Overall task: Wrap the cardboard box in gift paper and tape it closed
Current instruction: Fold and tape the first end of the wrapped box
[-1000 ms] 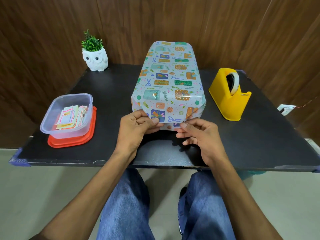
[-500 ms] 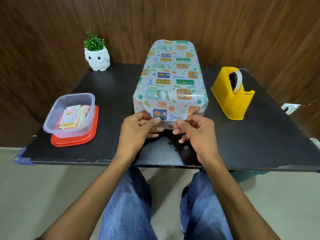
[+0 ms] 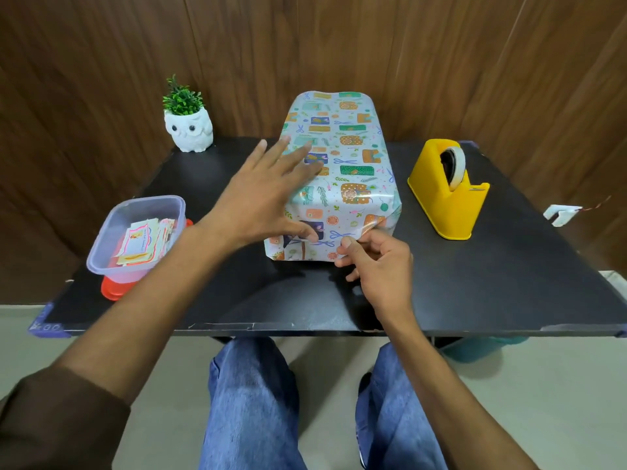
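Far left on the black surface, a clear tub of paper slips atop a red lid; behind it, an owl planter. Left hand spread wide, fingers straight, over the left side of the wrapped box at mid-surface. Right hand curled at the near end, thumb and forefinger pinching the gift paper. Rightmost, a yellow tape dispenser, standing apart.

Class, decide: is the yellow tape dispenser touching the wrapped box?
Apart. The head view shows black table between tape dispenser and wrapped box.
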